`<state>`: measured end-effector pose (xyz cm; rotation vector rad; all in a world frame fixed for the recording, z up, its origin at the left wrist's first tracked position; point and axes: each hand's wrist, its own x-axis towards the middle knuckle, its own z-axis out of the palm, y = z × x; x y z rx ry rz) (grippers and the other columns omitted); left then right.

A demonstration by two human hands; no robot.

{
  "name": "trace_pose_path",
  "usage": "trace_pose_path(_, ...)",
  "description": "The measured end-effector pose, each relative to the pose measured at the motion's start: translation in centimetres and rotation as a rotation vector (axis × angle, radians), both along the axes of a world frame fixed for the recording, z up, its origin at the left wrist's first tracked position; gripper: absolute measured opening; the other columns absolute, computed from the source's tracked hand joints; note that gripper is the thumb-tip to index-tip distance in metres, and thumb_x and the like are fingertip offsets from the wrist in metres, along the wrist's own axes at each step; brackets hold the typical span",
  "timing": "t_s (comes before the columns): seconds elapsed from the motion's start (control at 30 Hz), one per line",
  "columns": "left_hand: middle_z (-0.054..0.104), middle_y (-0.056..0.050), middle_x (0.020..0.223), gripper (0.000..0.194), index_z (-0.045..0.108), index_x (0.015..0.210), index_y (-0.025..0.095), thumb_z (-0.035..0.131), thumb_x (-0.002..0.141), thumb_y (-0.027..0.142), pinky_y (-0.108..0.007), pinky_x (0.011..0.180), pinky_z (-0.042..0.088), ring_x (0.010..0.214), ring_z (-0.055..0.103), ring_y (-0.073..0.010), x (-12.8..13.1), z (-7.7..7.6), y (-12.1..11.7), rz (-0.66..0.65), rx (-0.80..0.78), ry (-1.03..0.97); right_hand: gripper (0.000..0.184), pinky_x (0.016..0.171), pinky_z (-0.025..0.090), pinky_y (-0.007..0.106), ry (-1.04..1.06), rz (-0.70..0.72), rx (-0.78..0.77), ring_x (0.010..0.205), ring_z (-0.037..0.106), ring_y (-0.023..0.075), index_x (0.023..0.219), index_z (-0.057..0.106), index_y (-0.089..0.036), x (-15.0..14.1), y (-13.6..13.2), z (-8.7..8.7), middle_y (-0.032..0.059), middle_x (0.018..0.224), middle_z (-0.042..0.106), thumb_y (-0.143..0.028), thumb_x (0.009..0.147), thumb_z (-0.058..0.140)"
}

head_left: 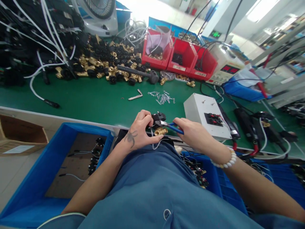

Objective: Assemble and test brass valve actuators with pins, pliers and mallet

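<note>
My left hand (pixel 143 127) is closed on a brass valve fitting (pixel 161 131) with a black plastic housing (pixel 159 117) on top, held at the front edge of the bench. A white cable hangs below the fitting. In my right hand (pixel 190 131) are blue-handled pliers (pixel 175 128); their jaws meet the part between the black housing and the brass body. Whether the jaws grip anything small there, I cannot tell. Beyond my hands, a scatter of small metal clips (pixel 164 98) and an L-shaped metal piece (pixel 135 95) lie on the green bench top (pixel 95 106).
A heap of brass and black fittings (pixel 95 63) and a black-handled hammer (pixel 140 73) lie at the back. Red bins (pixel 178 68), a power supply (pixel 224 66) and a grey box (pixel 197 109) stand to the right. Blue crates (pixel 26 194) sit below the bench edge.
</note>
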<state>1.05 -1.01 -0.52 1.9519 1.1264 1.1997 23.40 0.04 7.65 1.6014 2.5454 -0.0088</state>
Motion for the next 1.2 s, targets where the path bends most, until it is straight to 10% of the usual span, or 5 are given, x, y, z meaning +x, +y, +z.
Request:
trace_pose_path(0.2,0.051,-0.006,0.104,0.04,0.04,0.079,0.023,0.079,0.07,0.03,-0.039,0.09,0.051,0.1,0.052,-0.0212,0.1,-0.2,-0.1,-0.001,-0.018,-0.016,0.022,0.066,0.045,0.028,0.417,-0.029,0.347,0.07,0.057,0.0167,0.108,0.062,-0.019,0.5,0.0,0.3,0.006,0.087,0.064,-0.017,0.09,0.05)
trace_pose_path(0.4,0.051,-0.005,0.101,0.04,0.039,0.078,0.023,0.078,0.07,0.031,-0.04,0.092,0.05,0.098,0.052,-0.0218,0.0,0.0,0.1,0.005,-0.005,0.011,0.024,0.061,0.039,0.027,0.059,-0.026,-0.009,0.07,0.059,0.0181,0.1,0.064,-0.018,-0.2,-0.1,-0.4,0.0066,0.086,0.066,-0.008,0.079,0.055)
trace_pose_path(0.73,0.059,-0.008,0.106,0.038,0.044,0.082,0.023,0.08,0.07,0.029,-0.042,0.088,0.055,0.101,0.058,-0.0245,-0.8,1.0,-0.8,0.136,0.129,0.106,0.058,0.095,0.052,0.052,0.219,-0.233,0.027,0.114,0.062,0.0392,0.129,0.061,-0.007,-0.9,2.0,-4.7,0.0249,0.123,0.062,-0.05,0.09,0.067)
trace_pose_path(1.0,0.063,-0.012,0.117,0.037,0.054,0.099,0.02,0.08,0.077,0.033,-0.044,0.096,0.055,0.114,0.061,-0.0269,-0.6,3.7,-2.3,0.13,0.376,0.201,0.081,0.09,0.059,0.036,1.405,-0.262,-0.609,0.098,0.072,0.0207,0.154,0.034,-0.021,-3.5,-1.6,-2.8,0.0084,0.112,0.071,-0.069,0.093,0.058)
trace_pose_path(1.2,0.064,-0.011,0.12,0.034,0.053,0.101,0.022,0.078,0.08,0.034,-0.047,0.097,0.056,0.118,0.061,-0.0284,-0.1,5.2,-3.2,0.126,0.447,0.23,0.069,0.088,0.06,0.029,1.741,-0.355,-0.733,0.092,0.073,0.0167,0.141,0.042,-0.026,-5.1,-3.6,-1.4,0.0018,0.104,0.072,-0.043,0.085,0.078)
